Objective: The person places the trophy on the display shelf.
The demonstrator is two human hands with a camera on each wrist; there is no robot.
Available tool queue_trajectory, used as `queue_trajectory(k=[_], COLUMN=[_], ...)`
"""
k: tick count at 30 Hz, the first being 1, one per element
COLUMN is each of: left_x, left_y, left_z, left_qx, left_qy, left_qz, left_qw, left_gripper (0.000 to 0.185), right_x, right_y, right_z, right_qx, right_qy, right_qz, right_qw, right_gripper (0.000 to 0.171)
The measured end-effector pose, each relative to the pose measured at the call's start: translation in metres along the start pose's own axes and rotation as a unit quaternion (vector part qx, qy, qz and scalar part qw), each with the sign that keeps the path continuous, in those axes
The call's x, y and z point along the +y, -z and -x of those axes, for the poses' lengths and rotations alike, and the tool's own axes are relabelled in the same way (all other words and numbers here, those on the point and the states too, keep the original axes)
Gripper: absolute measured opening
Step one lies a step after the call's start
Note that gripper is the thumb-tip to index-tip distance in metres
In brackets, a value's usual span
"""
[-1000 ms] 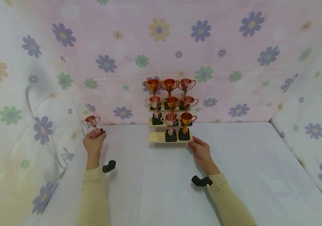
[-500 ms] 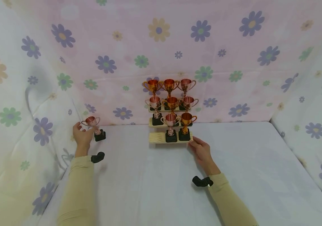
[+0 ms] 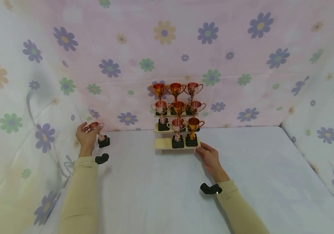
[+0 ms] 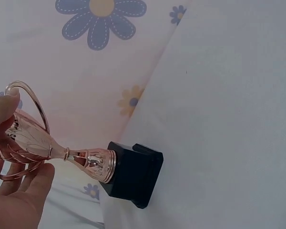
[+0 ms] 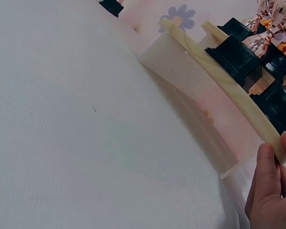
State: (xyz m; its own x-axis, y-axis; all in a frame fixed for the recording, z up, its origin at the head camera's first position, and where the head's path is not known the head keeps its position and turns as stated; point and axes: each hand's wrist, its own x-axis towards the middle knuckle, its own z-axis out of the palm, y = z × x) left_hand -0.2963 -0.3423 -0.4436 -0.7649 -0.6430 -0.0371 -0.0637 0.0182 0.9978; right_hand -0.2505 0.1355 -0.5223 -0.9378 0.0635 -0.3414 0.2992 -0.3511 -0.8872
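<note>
At the far left of the table, my left hand [image 3: 86, 139] grips a small rose-gold trophy [image 3: 103, 141] by its cup. Thumb and fingers lie around the cup and handles in the left wrist view, and the trophy's black base [image 4: 133, 174] points away from the palm. Whether the base touches the table is hard to tell. My right hand [image 3: 210, 159] pinches the right end of the lowest board of a tiered wooden shelf [image 3: 163, 143]. On that board stand a rose-gold trophy [image 3: 177, 125] and a gold trophy [image 3: 193, 124], with bare wood at its left end.
More trophies in gold [image 3: 179, 107] and rose gold [image 3: 160, 106] fill the two upper tiers. Flowered cloth [image 3: 167, 58] hangs behind and at both sides. A white cloth covers the table [image 3: 161, 191]. Each wrist wears a black camera mount [image 3: 210, 188].
My left hand has shifted left and up along the trophy, from near its base to its cup. The trophy now stands more upright. My right hand stays on the shelf.
</note>
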Motion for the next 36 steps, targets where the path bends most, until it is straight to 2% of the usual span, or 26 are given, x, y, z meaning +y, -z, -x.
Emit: queue_trajectory(k=[10, 13, 17, 21, 24, 30, 36], left_x=[-0.005, -0.004, 0.0, 0.007, 0.012, 0.022, 0.028], left_y=[-0.003, -0.003, -0.004, -0.009, -0.015, -0.032, -0.047], left_z=[0.0, 0.003, 0.01, 0.024, 0.04, 0.076, 0.102], left_qx=[0.032, 0.032, 0.023, -0.004, -0.03, -0.058, -0.1], left_qy=[-0.016, -0.035, -0.072, -0.127, -0.156, -0.187, -0.216], left_qz=[0.018, 0.036, 0.037, 0.016, 0.01, 0.013, 0.018], left_qw=[0.9992, 0.9982, 0.9964, 0.9918, 0.9872, 0.9806, 0.9711], left_gripper=[0.058, 0.053, 0.051, 0.048, 0.044, 0.042, 0.043], right_x=[0.0, 0.0, 0.0, 0.0, 0.0, 0.0, 0.0], right_y=[0.0, 0.0, 0.0, 0.001, 0.002, 0.002, 0.0], right_z=[-0.001, -0.001, -0.001, -0.002, -0.001, -0.001, -0.001], right_qx=[-0.005, -0.004, -0.002, -0.002, -0.004, 0.001, 0.001], right_qy=[0.005, 0.005, 0.003, 0.0, 0.001, -0.003, -0.001], right_qz=[-0.004, -0.004, -0.002, -0.005, -0.005, -0.004, -0.006], right_qw=[1.0, 1.0, 1.0, 1.0, 1.0, 1.0, 1.0], right_gripper=[0.05, 0.051, 0.051, 0.05, 0.05, 0.05, 0.05])
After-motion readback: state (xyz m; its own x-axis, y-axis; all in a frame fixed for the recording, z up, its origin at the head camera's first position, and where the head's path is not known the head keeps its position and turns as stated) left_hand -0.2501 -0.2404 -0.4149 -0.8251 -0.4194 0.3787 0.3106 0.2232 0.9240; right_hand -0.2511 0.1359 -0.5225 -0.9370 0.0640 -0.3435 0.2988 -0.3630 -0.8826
